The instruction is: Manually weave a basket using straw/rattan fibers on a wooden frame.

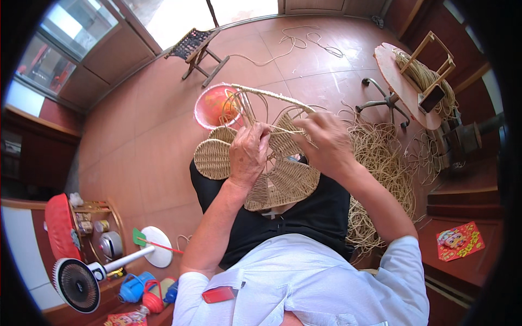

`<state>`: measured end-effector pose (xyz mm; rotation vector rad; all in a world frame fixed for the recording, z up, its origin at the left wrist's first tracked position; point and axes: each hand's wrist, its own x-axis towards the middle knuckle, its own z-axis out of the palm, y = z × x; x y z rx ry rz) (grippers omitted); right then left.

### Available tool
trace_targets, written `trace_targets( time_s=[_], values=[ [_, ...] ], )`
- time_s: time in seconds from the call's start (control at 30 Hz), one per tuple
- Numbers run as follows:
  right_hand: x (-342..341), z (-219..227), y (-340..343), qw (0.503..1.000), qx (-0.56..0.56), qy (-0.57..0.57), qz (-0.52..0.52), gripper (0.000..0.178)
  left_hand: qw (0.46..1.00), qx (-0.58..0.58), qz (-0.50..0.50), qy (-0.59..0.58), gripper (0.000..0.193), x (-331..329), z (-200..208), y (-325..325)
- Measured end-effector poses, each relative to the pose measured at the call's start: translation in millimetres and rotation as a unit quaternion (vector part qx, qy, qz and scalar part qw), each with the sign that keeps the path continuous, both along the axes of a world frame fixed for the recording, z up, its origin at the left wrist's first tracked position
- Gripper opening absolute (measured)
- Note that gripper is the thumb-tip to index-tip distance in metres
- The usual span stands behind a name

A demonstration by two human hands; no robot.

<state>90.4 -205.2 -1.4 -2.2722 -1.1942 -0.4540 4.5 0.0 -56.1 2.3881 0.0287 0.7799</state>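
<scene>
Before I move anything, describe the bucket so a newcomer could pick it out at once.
On the reddish tiled floor, find the folding stool, then look from it toward the person's left hand. The bucket stands between them, partly overlapped in view by the tan woven piece. Round, open-topped and pinkish-red, it differs plainly from that tan piece and the dark-seated stool.

Single fisheye view from the head, facing down, shirt (337, 271) close below, floor (138, 163) farther off
</scene>
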Motion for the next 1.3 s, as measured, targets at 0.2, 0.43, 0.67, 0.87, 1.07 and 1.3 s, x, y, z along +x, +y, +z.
trace_targets(
  time_s=[0.2, 0.43, 0.67, 0.87, 1.07, 1.3],
  values=[
    [25.6, -41.2, 48.4, 0.994, -0.087, -0.049, 0.04, 0.008, 1.0, -0.01, 0.004, 0.026, 0.013, 4.0, -7.5, -3.0],
    [62.9, -18.0, -25.2, 0.989, 0.06, 0.016, -0.132, 0.013, 0.997, -0.029, 0.008, 0.066, 0.017, 7.3, -2.7, 5.1],
    [174.6, -98.5, -375.9, 0.825, 0.334, 0.129, -0.437, 0.033, 0.995, -0.028, 0.006, 0.097, 0.018, 25.8, -0.4, -1.9],
    [91.9, -189.2, -502.0, 0.545, 0.51, 0.413, -0.523, 0.021, 0.991, 0.02, 0.062, 0.114, 0.026, 29.9, -6.0, 2.0],
    [21.6, -243.7, -473.9, 0.48, 0.479, 0.5, -0.539, 0.025, 0.993, -0.047, 0.043, 0.103, 0.027, 41.4, -1.0, -6.2],
    [53.6, -206.7, -364.1, 0.818, 0.171, 0.325, -0.443, 0.032, 0.988, -0.123, 0.066, 0.062, 0.032, 34.2, 1.9, -14.4]
  ],
)
